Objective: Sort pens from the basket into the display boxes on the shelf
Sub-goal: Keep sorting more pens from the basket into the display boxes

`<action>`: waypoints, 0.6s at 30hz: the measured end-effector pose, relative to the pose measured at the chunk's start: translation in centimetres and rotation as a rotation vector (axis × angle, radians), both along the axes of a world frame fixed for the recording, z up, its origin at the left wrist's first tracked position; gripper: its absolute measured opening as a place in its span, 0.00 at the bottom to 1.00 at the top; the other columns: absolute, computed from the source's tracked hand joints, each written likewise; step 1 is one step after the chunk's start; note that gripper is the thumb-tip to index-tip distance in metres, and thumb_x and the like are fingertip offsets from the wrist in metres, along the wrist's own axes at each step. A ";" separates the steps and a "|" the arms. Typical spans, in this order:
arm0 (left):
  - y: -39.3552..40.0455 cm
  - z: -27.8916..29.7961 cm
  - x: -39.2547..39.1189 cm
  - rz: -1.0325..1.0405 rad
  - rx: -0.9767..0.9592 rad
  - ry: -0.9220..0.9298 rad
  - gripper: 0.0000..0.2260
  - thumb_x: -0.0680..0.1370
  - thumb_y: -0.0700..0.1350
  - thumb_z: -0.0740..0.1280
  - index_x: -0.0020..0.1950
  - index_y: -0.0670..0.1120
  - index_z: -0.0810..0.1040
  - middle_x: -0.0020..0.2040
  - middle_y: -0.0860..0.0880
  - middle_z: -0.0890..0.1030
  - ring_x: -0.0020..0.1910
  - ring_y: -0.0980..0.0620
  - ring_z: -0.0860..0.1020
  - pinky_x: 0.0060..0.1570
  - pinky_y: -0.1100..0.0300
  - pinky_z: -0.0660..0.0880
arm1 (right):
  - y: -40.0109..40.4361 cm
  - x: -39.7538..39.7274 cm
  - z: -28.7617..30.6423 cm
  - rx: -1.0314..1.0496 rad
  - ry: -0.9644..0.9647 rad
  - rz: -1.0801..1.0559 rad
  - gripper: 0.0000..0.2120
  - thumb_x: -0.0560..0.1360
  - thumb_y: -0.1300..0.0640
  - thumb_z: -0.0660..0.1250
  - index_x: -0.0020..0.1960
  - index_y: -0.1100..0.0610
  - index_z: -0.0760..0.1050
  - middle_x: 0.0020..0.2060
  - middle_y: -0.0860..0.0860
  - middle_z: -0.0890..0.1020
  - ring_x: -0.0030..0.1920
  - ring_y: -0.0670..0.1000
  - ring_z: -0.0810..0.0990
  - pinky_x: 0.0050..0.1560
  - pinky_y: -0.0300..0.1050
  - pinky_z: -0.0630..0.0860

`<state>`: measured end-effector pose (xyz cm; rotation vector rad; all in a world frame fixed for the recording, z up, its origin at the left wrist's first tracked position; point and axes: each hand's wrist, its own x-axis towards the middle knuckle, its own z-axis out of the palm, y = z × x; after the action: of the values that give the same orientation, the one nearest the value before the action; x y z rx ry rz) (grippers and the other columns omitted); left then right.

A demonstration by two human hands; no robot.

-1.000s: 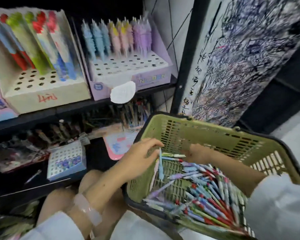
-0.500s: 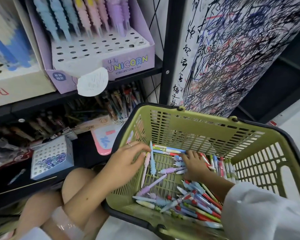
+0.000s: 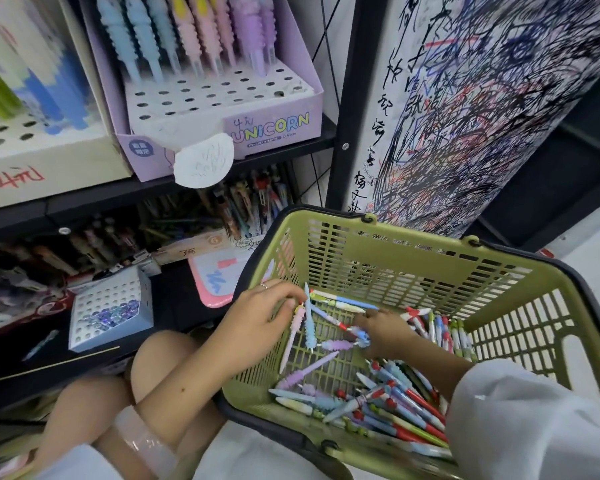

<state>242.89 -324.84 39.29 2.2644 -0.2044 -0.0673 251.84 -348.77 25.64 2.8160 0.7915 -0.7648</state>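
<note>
While gripped: two pens (image 3: 303,320), left hand (image 3: 260,323).

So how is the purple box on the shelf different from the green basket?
The purple box holds its pens upright in rows of holes; the green basket has its pens lying jumbled in a heap. The purple box has solid card walls with "UNICORN" printed on it; the green basket's walls are slotted plastic. Both hold the same bumpy pastel pens.

White sleeves (image 3: 520,420); ring on left hand (image 3: 257,323); translucent pale bracelet (image 3: 146,441).
</note>
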 end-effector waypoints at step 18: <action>-3.4 3.4 0.2 0.205 -0.605 0.420 0.26 0.74 0.46 0.69 0.67 0.58 0.61 0.52 0.55 0.79 0.50 0.52 0.79 0.51 0.49 0.74 | 9.6 -3.5 18.5 1.617 0.863 -0.860 0.07 0.78 0.61 0.61 0.48 0.56 0.78 0.38 0.54 0.83 0.39 0.49 0.83 0.42 0.42 0.81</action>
<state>243.13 -328.23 42.68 1.6121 0.2084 -0.3239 248.31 -339.18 44.10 4.2644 -0.0313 -2.5002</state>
